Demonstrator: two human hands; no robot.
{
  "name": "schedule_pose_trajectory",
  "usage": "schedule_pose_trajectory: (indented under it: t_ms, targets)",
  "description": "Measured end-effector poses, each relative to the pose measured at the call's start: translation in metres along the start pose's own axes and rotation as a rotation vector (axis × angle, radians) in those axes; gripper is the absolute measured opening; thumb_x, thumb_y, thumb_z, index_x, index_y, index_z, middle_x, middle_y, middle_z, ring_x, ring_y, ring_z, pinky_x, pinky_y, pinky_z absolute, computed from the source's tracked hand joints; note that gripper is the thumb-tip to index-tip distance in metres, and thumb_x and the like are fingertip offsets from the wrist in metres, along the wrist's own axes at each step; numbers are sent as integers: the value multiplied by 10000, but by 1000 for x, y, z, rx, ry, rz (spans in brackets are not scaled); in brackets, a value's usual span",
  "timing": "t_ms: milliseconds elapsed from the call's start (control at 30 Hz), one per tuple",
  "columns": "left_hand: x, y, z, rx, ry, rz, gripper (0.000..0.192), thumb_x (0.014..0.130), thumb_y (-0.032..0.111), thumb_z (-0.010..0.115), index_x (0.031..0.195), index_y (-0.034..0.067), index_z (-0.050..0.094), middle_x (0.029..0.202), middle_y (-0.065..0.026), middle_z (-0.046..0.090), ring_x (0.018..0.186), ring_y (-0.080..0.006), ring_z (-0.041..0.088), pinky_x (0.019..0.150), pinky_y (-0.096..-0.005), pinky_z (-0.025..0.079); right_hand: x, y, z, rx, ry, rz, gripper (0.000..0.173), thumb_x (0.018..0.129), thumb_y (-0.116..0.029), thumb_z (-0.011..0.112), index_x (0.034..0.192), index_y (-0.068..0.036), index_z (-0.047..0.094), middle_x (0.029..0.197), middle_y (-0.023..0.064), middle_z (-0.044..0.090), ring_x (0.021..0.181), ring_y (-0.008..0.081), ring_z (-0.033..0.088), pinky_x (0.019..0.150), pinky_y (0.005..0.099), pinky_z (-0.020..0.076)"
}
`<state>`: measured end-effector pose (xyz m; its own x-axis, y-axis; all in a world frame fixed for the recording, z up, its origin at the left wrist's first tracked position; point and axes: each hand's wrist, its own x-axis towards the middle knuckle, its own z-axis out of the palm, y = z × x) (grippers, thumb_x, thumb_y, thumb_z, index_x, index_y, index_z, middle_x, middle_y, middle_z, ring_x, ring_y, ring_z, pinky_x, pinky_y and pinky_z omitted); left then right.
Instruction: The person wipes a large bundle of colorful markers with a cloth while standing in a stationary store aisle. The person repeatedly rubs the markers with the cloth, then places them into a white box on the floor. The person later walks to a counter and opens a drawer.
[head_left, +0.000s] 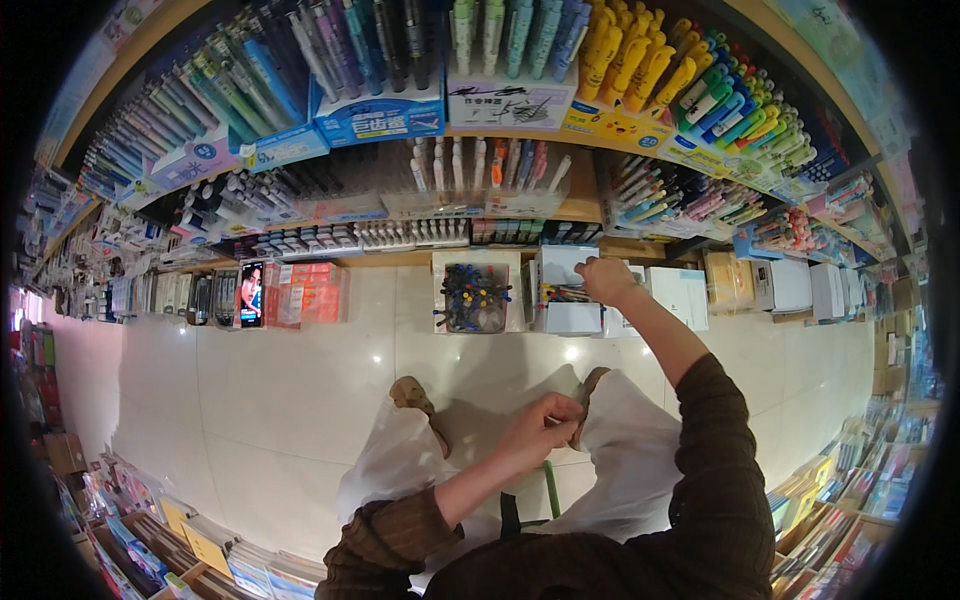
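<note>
My right hand (609, 282) reaches to an open white box (571, 319) on the floor, its fingers bent over the right side. Pens (564, 293) with dark, red and yellow parts lie inside that box; whether my fingers hold one is hidden. My left hand (541, 429) hovers between my knees, fingers curled in towards the thumb, and I see nothing in it. Left of the white box stands a pale open carton (514, 319) with many blue-, black-, red- and yellow-tipped pens (474, 294).
Shelves of pens rise ahead, with yellow highlighters (626, 60) on top. White boxes (676, 296) stand at right along the shelf foot. A lit phone (252, 294) leans by clear-wrapped orange-red packs (307, 289). Bins of stationery (225, 551) line the aisle behind me.
</note>
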<state>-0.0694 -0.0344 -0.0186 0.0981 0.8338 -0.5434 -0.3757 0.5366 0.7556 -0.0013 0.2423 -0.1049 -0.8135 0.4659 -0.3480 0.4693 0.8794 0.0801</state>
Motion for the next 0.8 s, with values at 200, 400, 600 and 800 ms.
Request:
schedule_pose_trajectory:
  t_ms: [200, 400, 600, 800]
  targets:
    - [16, -15, -9, -42, 483, 90, 603, 764, 58, 532, 1302, 79, 261, 1182, -126, 402, 1011, -199, 475, 858, -312, 391, -29, -64, -12, 1167, -259, 126, 187, 754, -180, 614, 821, -8, 591, 623, 91, 579, 540, 181, 572, 506, 305, 460]
    - [14, -23, -10, -145, 433, 79, 638, 738, 53, 533, 1308, 68, 245, 1219, -138, 352, 1046, -202, 449, 856, -294, 380, -6, -130, 42, 948, 83, 164, 565, 660, -231, 690, 1077, 9, 394, 806, 172, 588, 786, 336, 590, 686, 373, 465]
    - [1, -12, -10, -411, 300, -6, 580, 714, 64, 550, 1251, 54, 330, 1084, -91, 405, 884, -127, 454, 771, -251, 390, 30, -160, 76, 1053, 423, 480, 637, 642, -103, 666, 1165, -23, 311, 820, 134, 547, 761, 320, 568, 675, 384, 453]
    - [-10, 2, -14, -447, 280, 37, 517, 713, 76, 545, 1199, 47, 372, 1034, -86, 428, 902, -139, 446, 759, -257, 394, 44, -167, 56, 1032, 624, 414, 647, 653, -27, 610, 1230, -73, 320, 861, 99, 573, 758, 301, 568, 665, 380, 446]
